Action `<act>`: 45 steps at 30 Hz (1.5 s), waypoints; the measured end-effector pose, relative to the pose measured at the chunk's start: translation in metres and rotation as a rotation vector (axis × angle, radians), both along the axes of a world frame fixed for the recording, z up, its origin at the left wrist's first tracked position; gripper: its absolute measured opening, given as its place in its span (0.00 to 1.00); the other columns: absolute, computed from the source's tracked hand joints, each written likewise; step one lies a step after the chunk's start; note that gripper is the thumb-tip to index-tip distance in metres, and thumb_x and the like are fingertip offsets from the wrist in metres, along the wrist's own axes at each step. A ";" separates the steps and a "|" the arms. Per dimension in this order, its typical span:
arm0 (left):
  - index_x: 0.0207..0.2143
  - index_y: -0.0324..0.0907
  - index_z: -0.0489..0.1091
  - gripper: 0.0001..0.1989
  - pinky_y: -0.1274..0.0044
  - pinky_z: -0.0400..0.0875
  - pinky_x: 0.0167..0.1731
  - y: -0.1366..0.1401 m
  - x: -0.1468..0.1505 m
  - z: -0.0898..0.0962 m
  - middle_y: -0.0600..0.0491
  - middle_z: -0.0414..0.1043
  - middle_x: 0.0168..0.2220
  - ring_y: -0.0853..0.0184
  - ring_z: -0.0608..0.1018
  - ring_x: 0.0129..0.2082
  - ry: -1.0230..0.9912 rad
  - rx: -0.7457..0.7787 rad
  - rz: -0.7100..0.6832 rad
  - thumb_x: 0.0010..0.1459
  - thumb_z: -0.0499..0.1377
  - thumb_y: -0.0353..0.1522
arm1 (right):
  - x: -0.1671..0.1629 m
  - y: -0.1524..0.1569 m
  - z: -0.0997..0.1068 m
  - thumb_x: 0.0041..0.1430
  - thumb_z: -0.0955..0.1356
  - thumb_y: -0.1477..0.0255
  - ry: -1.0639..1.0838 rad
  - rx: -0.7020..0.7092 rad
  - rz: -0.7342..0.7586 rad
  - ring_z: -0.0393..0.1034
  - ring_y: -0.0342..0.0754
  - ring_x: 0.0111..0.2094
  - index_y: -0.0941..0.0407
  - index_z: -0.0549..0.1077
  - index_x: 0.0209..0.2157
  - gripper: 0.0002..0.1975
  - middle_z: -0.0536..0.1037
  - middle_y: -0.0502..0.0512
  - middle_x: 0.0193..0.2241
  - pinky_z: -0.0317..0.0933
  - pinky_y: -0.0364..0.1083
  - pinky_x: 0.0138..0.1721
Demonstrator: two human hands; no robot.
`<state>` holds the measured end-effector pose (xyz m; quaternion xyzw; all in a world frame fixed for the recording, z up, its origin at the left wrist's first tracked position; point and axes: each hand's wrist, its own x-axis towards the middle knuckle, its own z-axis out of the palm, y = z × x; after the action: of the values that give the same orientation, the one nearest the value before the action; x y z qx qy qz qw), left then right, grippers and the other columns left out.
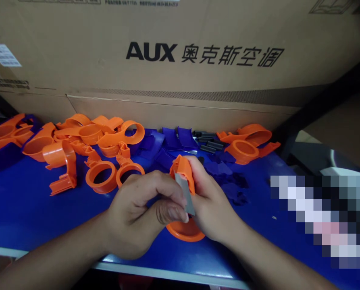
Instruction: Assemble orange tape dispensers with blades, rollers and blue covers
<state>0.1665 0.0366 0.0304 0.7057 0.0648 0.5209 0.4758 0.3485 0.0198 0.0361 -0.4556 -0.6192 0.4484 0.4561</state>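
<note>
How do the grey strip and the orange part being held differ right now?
Colour: the grey strip is dull grey, the orange part bright orange. Shape: the strip is thin and flat; the orange part is bulkier and contoured. Hold: the left hand pinches the strip, while the right hand grips the orange part. Shared: both are in hand, and they overlap in view near the strip's upper end.

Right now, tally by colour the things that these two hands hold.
Orange: 1 plastic piece, its ring end partly hidden, in the right hand
Grey: 1 thin strip, pinched in the left hand
Total: 2
</note>
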 end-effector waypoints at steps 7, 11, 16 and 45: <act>0.46 0.41 0.73 0.03 0.76 0.79 0.37 -0.001 0.002 0.001 0.51 0.79 0.35 0.69 0.82 0.34 0.015 0.026 0.005 0.71 0.62 0.27 | 0.002 0.001 -0.006 0.61 0.71 0.79 -0.020 0.043 -0.012 0.67 0.42 0.30 0.50 0.67 0.42 0.13 0.75 0.40 0.29 0.63 0.43 0.34; 0.46 0.41 0.73 0.03 0.78 0.79 0.37 0.001 0.001 0.000 0.52 0.79 0.35 0.70 0.82 0.34 0.002 0.038 0.017 0.71 0.63 0.27 | 0.002 0.001 -0.006 0.63 0.71 0.75 -0.043 0.084 -0.047 0.66 0.42 0.30 0.51 0.67 0.41 0.10 0.74 0.41 0.29 0.62 0.43 0.33; 0.47 0.42 0.73 0.04 0.78 0.79 0.37 0.005 0.001 -0.006 0.52 0.80 0.36 0.70 0.82 0.35 -0.005 0.022 0.016 0.71 0.63 0.27 | 0.000 0.000 -0.009 0.64 0.72 0.73 -0.064 0.093 -0.075 0.63 0.42 0.31 0.51 0.66 0.40 0.10 0.73 0.42 0.30 0.62 0.43 0.32; 0.55 0.45 0.74 0.17 0.83 0.71 0.28 0.020 0.004 -0.007 0.58 0.69 0.32 0.74 0.72 0.28 0.051 0.001 0.270 0.65 0.69 0.32 | -0.004 -0.011 -0.003 0.72 0.67 0.67 -0.270 0.163 -0.068 0.69 0.45 0.30 0.50 0.64 0.43 0.05 0.76 0.48 0.33 0.62 0.46 0.30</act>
<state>0.1704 0.0570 0.0230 0.7039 0.1709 0.5620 0.3992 0.3445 0.0083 0.0330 -0.4940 -0.6934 0.3154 0.4191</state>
